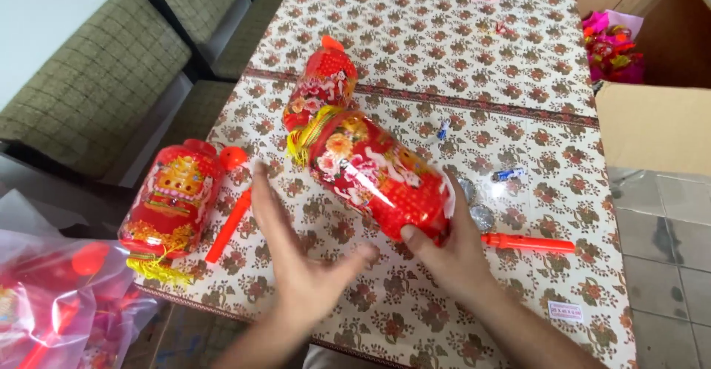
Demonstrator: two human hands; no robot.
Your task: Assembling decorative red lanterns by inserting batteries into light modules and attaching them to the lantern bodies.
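Right now the right hand point(452, 247) grips the near end of a red paper lantern point(378, 173), fingers wrapped around its rim, while the left hand point(296, 254) is open with fingers spread, just beside the lantern's lower edge and not quite closed on it. The lantern lies tilted across the middle of the desk point(415, 43), lifted slightly at the near end. By the look of it, the lantern is being opened out or shaped, and the next move would call for the open hand to steady the far side so the thin shell does not crumple.

That shell is glossy, printed with flowers and gold, cylindrical, with a yellow tassel fringe point(300, 143) at its far end. A second lantern point(320, 87) lies beyond it, touching it, and a third lantern point(172, 198) rests near the desk's left edge. Two orange plastic sticks lie flat, one stick point(228, 227) to the left, another stick point(529, 244) to the right. The desk wears a smooth floral cover; a cardboard box point(652, 124) stands at right.
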